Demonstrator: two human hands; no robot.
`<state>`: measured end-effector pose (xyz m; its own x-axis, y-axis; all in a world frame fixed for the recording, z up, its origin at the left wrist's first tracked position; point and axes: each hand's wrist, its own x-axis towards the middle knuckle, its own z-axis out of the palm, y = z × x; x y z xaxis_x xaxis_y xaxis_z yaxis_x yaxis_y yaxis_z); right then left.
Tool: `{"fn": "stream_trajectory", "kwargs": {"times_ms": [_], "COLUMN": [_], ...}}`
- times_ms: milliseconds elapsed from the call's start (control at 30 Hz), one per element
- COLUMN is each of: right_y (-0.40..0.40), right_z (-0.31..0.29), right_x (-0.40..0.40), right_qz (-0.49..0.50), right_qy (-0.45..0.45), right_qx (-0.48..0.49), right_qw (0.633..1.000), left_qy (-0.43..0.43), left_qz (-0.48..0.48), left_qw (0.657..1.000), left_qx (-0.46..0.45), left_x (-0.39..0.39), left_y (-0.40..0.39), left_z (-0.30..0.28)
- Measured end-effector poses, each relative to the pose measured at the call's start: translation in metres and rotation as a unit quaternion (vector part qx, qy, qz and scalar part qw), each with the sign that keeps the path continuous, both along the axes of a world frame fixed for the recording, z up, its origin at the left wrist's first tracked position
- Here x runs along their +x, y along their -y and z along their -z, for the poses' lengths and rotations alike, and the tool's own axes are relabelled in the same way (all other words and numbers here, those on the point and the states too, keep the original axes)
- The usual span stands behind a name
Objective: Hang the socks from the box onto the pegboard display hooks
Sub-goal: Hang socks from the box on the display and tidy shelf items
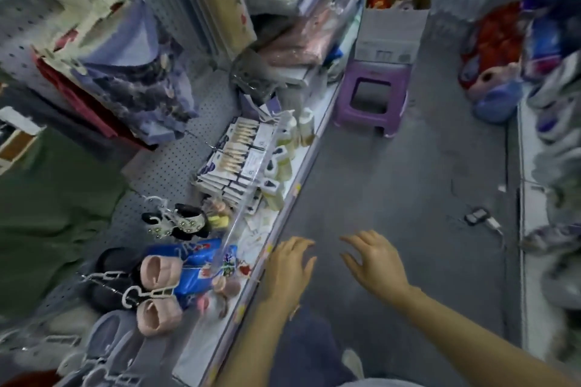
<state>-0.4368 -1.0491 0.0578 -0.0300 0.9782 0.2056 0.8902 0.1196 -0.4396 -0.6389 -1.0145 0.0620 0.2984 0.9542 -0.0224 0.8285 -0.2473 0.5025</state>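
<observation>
Between socks: left hand [290, 270] & right hand [374, 261] empty, fingers spread; next, reach far box [393, 25].

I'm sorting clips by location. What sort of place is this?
Most likely a shop aisle being stocked. Goods hang on clips from a pegboard, packaged items fill a shelf with price tags along its edge, and an opened box sits on a purple stool in the aisle.
</observation>
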Motion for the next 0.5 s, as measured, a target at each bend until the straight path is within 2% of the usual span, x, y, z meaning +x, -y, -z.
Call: {"fn": "stream_trajectory", "kwargs": {"times_ms": [233,500], "right_y": [-0.075,-0.216], "right_z": [0.011,-0.003], "right_x": [0.040,0.096], "right_qz": [0.063,0.139], "right_qy": [0.003,0.013], "right_qx": [-0.028,-0.015], "right_qw": [0.998,0.990], "left_qy": [-0.002,0.001], "left_qz": [0.074,0.167], "left_qw": [0.997,0.986], "left_qx": [-0.028,0.012], "left_x": [0.049,0.119], "left_y": [-0.102,-0.265], "left_z": [0.015,0.003]}}
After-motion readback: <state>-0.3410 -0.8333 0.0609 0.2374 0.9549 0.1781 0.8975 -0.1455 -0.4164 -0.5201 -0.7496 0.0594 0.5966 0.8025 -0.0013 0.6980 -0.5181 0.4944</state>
